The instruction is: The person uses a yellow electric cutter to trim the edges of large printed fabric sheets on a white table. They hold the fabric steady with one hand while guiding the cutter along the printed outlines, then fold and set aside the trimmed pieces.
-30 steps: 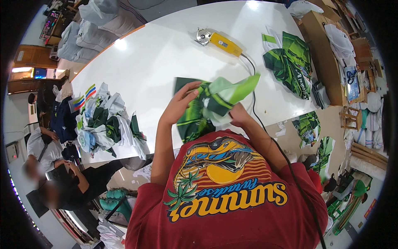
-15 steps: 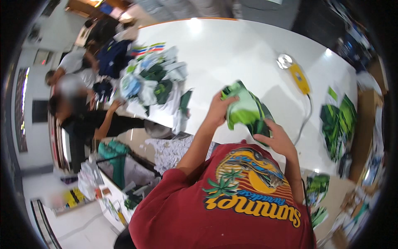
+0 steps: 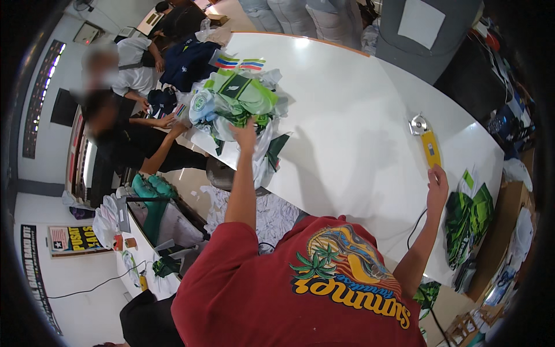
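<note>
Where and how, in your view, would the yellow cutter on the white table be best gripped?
Probably around its yellow body, coming from the near end, where the right hand is: the body is long and narrow, while the round metal head sits at the far end.

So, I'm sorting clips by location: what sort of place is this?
Probably a garment workshop: a yellow handheld cutter with a round metal head, a large white table, and a heap of green and white fabric pieces.

Grey sacks (image 3: 326, 26) stand beyond the tabletop (image 3: 347, 104). White scraps (image 3: 260, 214) litter the floor (image 3: 189, 184) beside it; a yellow-and-black poster (image 3: 81, 239) hangs on the wall (image 3: 52, 209) at left.
</note>
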Demonstrator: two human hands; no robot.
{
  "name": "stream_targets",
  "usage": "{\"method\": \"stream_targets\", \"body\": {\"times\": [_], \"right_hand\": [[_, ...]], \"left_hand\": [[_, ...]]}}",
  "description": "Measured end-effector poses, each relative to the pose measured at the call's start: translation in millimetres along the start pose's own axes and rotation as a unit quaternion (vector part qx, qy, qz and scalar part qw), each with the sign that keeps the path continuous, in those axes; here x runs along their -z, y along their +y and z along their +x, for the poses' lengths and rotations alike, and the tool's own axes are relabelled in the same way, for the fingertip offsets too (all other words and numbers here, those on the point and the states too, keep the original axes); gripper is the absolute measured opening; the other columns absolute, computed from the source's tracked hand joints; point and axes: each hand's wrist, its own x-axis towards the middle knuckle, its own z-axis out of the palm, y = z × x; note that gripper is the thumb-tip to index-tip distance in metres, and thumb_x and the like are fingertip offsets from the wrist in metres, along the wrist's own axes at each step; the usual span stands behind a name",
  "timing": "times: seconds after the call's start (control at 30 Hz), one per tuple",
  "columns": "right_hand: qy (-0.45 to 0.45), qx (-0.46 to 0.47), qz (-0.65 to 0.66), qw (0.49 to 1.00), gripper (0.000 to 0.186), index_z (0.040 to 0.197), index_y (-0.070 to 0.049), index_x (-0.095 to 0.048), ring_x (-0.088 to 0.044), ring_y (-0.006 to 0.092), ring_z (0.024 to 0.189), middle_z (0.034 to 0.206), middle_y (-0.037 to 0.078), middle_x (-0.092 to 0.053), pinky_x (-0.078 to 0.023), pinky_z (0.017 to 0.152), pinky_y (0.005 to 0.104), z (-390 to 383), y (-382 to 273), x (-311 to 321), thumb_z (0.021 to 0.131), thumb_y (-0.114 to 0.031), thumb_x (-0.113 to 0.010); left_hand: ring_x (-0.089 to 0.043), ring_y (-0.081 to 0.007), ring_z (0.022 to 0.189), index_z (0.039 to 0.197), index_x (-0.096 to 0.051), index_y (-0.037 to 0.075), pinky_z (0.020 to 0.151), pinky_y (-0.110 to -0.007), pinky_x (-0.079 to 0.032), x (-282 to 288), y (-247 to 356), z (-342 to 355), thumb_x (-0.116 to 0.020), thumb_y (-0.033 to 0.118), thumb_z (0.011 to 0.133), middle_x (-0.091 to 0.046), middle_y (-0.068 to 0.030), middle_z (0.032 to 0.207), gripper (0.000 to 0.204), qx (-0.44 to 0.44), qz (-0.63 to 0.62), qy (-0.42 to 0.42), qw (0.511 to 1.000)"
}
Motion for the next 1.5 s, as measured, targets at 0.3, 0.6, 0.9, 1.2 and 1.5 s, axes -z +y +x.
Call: {"method": "stream_targets", "body": {"times": [0.3, 0.6, 0.9, 1.2, 1.5], "right_hand": [[0.073, -0.012, -0.432, 0.899, 0.092, 0.192, -0.014, -0.043, -0.061, 0.0536, 0.165, 0.185, 0.025, -0.057, -0.052, 0.133, 0.0706, 104, 42, -34, 0.114, -0.039, -0.086], [0.017, 0.027, -0.459, 0.888, 0.085, 0.187, -0.01, -0.049, -0.066, 0.0502, 0.156, 0.17, 0.026, -0.064, -0.058, 0.128, 0.0671, 105, 58, -35, 0.113, -0.023, -0.088], [0.025, 0.04, -0.401, 0.915, 0.077, 0.175, 0.0, -0.057, -0.069, 0.0555, 0.144, 0.153, 0.03, -0.068, -0.059, 0.122, 0.0594, 35, 69, -15, 0.108, -0.012, -0.092], [0.025, -0.023, -0.429, 0.903, 0.08, 0.177, 0.001, -0.055, -0.069, 0.0546, 0.145, 0.159, 0.029, -0.068, -0.059, 0.124, 0.0599, -7, 47, -28, 0.108, -0.016, -0.091], [0.037, 0.192, -0.406, 0.893, 0.08, 0.178, -0.006, -0.061, -0.059, 0.0451, 0.166, 0.173, 0.022, -0.065, -0.047, 0.141, 0.0565, 21, -60, -207, 0.109, -0.032, -0.093]], "left_hand": [[-0.035, -0.0639, 0.178, 0.187, -0.047, 0.006, 0.142, -0.077, -0.035, -68, -95, -289, -0.085, 0.046, 0.11, -0.037, -0.0388, 0.192, 0.094, -0.243, 0.358, -0.232, 0.871], [-0.084, -0.0356, 0.125, 0.129, -0.094, 0.005, 0.113, -0.05, -0.065, -53, -37, -289, -0.089, 0.022, 0.107, -0.087, -0.0201, 0.139, 0.029, -0.19, 0.121, -0.715, 0.662], [-0.037, -0.0611, 0.18, 0.19, -0.056, 0.035, 0.137, -0.085, -0.037, 78, 67, 183, -0.078, 0.095, 0.1, -0.045, -0.0343, 0.192, 0.11, -0.282, 0.32, 0.138, 0.894], [-0.046, -0.0545, 0.175, 0.184, -0.06, 0.049, 0.125, -0.094, -0.046, 50, 21, 262, -0.082, 0.103, 0.087, -0.05, -0.0212, 0.191, 0.114, -0.078, 0.366, -0.028, 0.927], [-0.063, -0.0655, 0.152, 0.188, -0.06, 0.035, 0.121, -0.072, -0.06, 8, 52, 114, -0.076, 0.1, 0.096, -0.063, -0.0316, 0.174, 0.113, -0.138, 0.337, -0.099, 0.926]]}}
